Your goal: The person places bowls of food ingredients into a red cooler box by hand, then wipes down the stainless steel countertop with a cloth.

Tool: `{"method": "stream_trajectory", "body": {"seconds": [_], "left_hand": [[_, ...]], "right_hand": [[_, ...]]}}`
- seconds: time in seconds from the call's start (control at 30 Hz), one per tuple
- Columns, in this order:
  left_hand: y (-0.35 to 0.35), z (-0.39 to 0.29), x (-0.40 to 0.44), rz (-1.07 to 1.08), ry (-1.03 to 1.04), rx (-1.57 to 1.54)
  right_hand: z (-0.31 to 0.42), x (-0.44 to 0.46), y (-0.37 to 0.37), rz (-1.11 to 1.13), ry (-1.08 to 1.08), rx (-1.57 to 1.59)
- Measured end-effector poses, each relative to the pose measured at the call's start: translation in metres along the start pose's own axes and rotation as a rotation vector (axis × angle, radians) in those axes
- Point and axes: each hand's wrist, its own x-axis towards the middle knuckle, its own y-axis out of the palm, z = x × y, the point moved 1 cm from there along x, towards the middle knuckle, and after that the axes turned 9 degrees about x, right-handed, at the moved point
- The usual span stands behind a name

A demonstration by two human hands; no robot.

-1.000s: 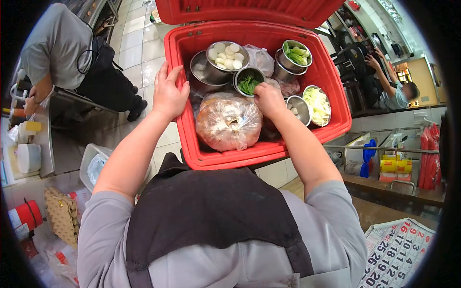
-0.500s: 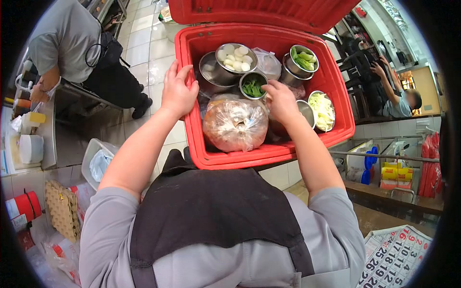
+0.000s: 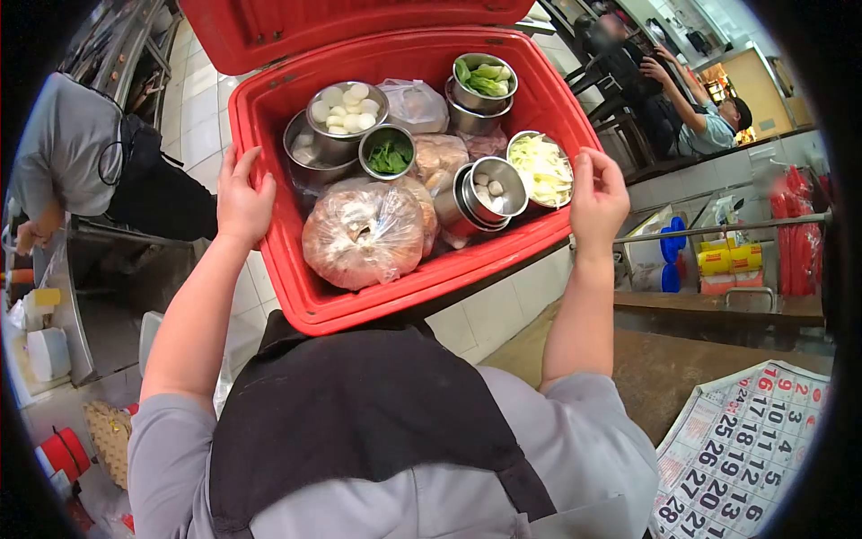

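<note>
A red cooler box [image 3: 280, 256] stands in front of me with its lid [image 3: 359, 27] raised. My left hand [image 3: 244, 198] grips its left rim, thumb on the edge. At the right rim, my right hand [image 3: 599, 198] has its fingers curled over the side. Inside, a metal bowl of white round pieces [image 3: 346, 108] sits beside a cup of chopped greens [image 3: 389, 154]. Other metal containers hold leafy green vegetables [image 3: 485, 79], shredded pale cabbage [image 3: 540, 171] and small whitish balls [image 3: 490, 190]. A knotted plastic bag of food [image 3: 362, 238] lies near the front.
A co-worker [image 3: 76, 148] stands at a counter on the left. Another person [image 3: 714, 126] reaches up at the far right. A metal rail [image 3: 727, 227] and a shelf with packages [image 3: 729, 260] are to the right. A calendar sheet [image 3: 741, 449] lies at lower right.
My right hand has left the cup of greens and moved to the box's right rim. My left hand stays at the left rim. The box appears further left and tilted in view.
</note>
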Motion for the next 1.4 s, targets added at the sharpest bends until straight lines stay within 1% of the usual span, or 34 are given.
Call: {"method": "stream_trajectory", "body": {"seconds": [0.1, 0.2, 0.23, 0.27, 0.3, 0.33, 0.4, 0.47, 0.5, 0.6, 0.67, 0.73, 0.8, 0.83, 0.87, 0.93, 0.97, 1.0, 1.03, 1.07, 1.1, 1.13, 1.2, 1.27, 1.3, 1.4], "left_hand": [[0.0, -0.001, 0.002, -0.005, -0.004, 0.003], [0.0, -0.001, 0.003, -0.012, -0.014, -0.056], [0.004, 0.003, 0.004, -0.022, -0.004, -0.092], [0.008, 0.006, 0.005, -0.047, 0.016, -0.053], [0.009, 0.007, 0.006, -0.031, 0.019, -0.139], [0.014, 0.012, 0.007, -0.06, 0.04, -0.144], [0.011, 0.014, 0.007, -0.053, 0.056, -0.195], [0.005, 0.019, 0.006, -0.04, 0.104, -0.166], [-0.007, 0.027, 0.006, 0.002, 0.145, -0.182], [-0.041, 0.077, -0.006, 0.338, -0.06, -0.658], [-0.044, 0.146, -0.028, 0.43, -0.095, -0.623], [-0.01, 0.256, -0.07, 0.447, -0.005, -0.488], [-0.023, 0.324, -0.118, 0.598, -0.257, -0.418], [-0.012, 0.373, -0.152, 0.68, -0.43, -0.379], [-0.021, 0.397, -0.176, 0.693, -0.451, -0.369], [-0.033, 0.438, -0.221, 0.715, -0.514, -0.372], [-0.033, 0.464, -0.243, 0.767, -0.614, -0.397], [-0.022, 0.49, -0.262, 0.76, -0.643, -0.485], [-0.009, 0.518, -0.283, 0.745, -0.682, -0.568], [-0.011, 0.54, -0.304, 0.718, -0.731, -0.645], [-0.023, 0.542, -0.312, 0.727, -0.723, -0.536], [-0.026, 0.542, -0.311, 0.734, -0.714, -0.429], [-0.041, 0.527, -0.3, 0.697, -0.781, -0.411], [-0.035, 0.537, -0.291, 0.671, -0.747, -0.519], [-0.045, 0.528, -0.276, 0.676, -0.682, -0.43], [-0.045, 0.524, -0.239, 0.688, -0.72, -0.413]], "right_hand": [[-0.008, -0.032, 0.003, 0.035, 0.002, 0.078], [0.011, -0.062, 0.012, 0.109, 0.029, 0.038], [0.014, -0.073, 0.015, 0.129, 0.083, 0.038], [0.014, -0.082, 0.018, 0.134, 0.132, 0.03], [0.011, -0.091, 0.021, 0.158, 0.11, 0.035], [0.011, -0.099, 0.025, 0.182, 0.091, 0.043], [0.027, -0.112, 0.041, 0.186, 0.242, 0.044], [0.011, -0.13, 0.058, 0.135, 0.37, 0.077], [0.01, -0.136, 0.069, 0.118, 0.431, 0.098], [0.041, -0.14, 0.086, 0.151, 0.21, -0.365], [0.032, -0.141, 0.089, 0.116, 0.243, -0.401], [0.04, -0.139, 0.09, 0.125, 0.054, -0.676], [0.044, -0.141, 0.093, 0.026, -0.035, -0.826], [0.038, -0.144, 0.093, -0.02, 0.066, -0.896], [0.037, -0.145, 0.093, -0.05, 0.184, -0.948], [0.027, -0.148, 0.093, -0.157, 0.297, -1.023], [0.03, -0.146, 0.095, -0.195, 0.328, -1.07], [0.034, -0.144, 0.097, -0.221, 0.355, -1.11], [0.034, -0.142, 0.095, -0.234, 0.459, -1.095], [0.031, -0.14, 0.094, -0.232, 0.563, -1.074], [0.054, -0.13, 0.1, -0.225, 0.857, -0.899], [0.037, -0.135, 0.097, -0.3, 0.835, -0.937], [-0.007, -0.139, 0.073, -0.237, 0.75, -0.876], [-0.038, -0.144, 0.055, -0.224, 0.695, -0.827], [-0.042, -0.144, 0.052, -0.227, 0.692, -0.83], [-0.034, -0.146, 0.053, -0.21, 0.682, -0.885]]}}
